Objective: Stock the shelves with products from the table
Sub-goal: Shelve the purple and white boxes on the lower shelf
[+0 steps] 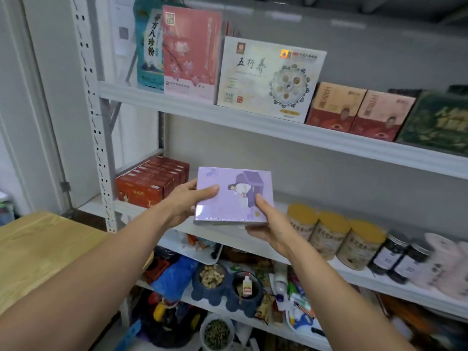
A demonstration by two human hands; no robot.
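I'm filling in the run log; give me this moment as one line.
stage: carrying to shelf | item: purple box | left hand: holding | right hand: holding | target: middle shelf, gap beside red boxes

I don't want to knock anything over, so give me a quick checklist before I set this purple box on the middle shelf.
1. Grip: left hand and right hand both hold the purple box: ok.
2. Free gap between the red boxes and the yellow-lid jars: ok.
3. Headroom under the upper shelf: ok.
4. Gap depth behind the box: cannot tell.
5. Box level: slightly tilted, not ok.
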